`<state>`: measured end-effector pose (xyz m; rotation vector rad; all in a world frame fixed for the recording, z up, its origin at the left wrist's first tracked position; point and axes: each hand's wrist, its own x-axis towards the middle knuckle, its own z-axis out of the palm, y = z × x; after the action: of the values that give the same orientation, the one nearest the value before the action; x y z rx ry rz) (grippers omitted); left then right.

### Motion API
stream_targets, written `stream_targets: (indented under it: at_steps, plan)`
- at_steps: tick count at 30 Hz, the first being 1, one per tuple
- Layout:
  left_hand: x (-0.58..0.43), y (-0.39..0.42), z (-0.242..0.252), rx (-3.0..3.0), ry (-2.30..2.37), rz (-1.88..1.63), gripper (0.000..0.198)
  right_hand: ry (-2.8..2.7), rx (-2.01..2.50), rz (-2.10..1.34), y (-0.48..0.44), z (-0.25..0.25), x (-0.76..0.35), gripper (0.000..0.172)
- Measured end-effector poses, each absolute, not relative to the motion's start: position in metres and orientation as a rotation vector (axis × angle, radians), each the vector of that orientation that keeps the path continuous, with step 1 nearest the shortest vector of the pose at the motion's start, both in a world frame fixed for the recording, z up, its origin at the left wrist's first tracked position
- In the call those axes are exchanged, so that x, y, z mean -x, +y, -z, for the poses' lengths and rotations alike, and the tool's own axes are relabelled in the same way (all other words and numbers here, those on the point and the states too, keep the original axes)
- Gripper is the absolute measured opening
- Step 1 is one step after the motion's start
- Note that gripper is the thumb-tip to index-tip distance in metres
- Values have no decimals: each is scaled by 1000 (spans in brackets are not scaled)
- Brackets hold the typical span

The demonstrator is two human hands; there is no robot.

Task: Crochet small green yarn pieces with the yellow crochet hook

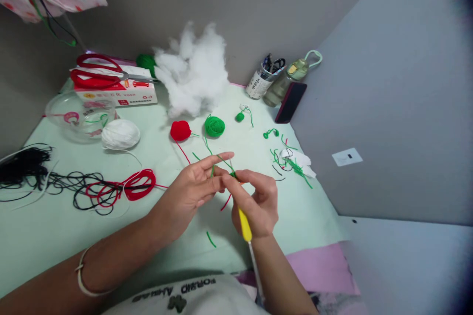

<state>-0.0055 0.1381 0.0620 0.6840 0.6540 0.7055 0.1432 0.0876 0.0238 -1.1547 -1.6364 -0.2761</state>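
Note:
My right hand [260,204] is closed around a crochet hook [244,226] with a yellow handle, its thin tip pointing up and away. My left hand [190,184] pinches a small green crochet piece [232,174] at the hook's tip, its index finger stretched out with green yarn [209,146] over it. That strand runs back to a green yarn ball [215,126]. Fingers of both hands meet at the piece and hide most of it. A bit of red yarn [226,202] shows just below the hands. Left of the green ball sits a red yarn ball [181,131].
White stuffing [195,71] is heaped at the back, beside red-handled scissors [101,71] on a box [136,94]. A white yarn ball [120,134] and tangled black cord [84,184] lie left. Right are green scraps [295,165], a phone [291,103], a bottle [283,86] and a pen cup [259,82].

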Motion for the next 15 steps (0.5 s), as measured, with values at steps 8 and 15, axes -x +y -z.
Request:
stream_targets:
  at_steps: [8, 15]
  plan:
    - [15, 149, -63, -681, 634, -736, 36, -1171, 997, -503, 92, -52, -148, 19]
    - [9, 141, -59, -774, 643, -781, 35, -1233, 1066, -542, 98, -47, -144, 17]
